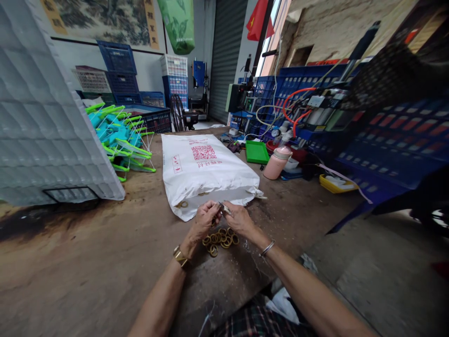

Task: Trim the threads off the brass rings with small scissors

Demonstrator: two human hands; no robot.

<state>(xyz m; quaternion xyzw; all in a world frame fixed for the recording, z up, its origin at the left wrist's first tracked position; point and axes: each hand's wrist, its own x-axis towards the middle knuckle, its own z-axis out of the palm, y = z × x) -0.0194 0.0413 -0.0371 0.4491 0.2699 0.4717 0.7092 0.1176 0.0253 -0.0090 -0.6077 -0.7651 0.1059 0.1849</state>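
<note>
Saw left hand (206, 214) and right hand (240, 219) brought together over a brown tabletop (119, 267), just in front of a white printed sack (224, 174). Noted left fingers curled closed, apparently on a brass-coloured ring (213, 222), mostly hidden by the hand. Saw right fingers gripping a small pale-handled tool (227, 210), dark at the tip, angled toward the left fingertips. Could not tell the tool's exact kind, nor any contact between tip and ring.

Counted no exact number in the loose pile of brass-coloured rings (220, 240), lying on the tabletop just below both hands, between the wrists. Spotted more rings (182, 204) at the near left corner of the sack's open mouth. Recorded red QR code (204, 152) on the sack's upper face, sack lying flat.

Logged a gold-coloured watch (180, 256) on the left wrist, a silver-coloured bangle (267, 248) on the right. Found a pink bottle (276, 164) standing beyond the right hand, near a green tray (257, 152).
</note>
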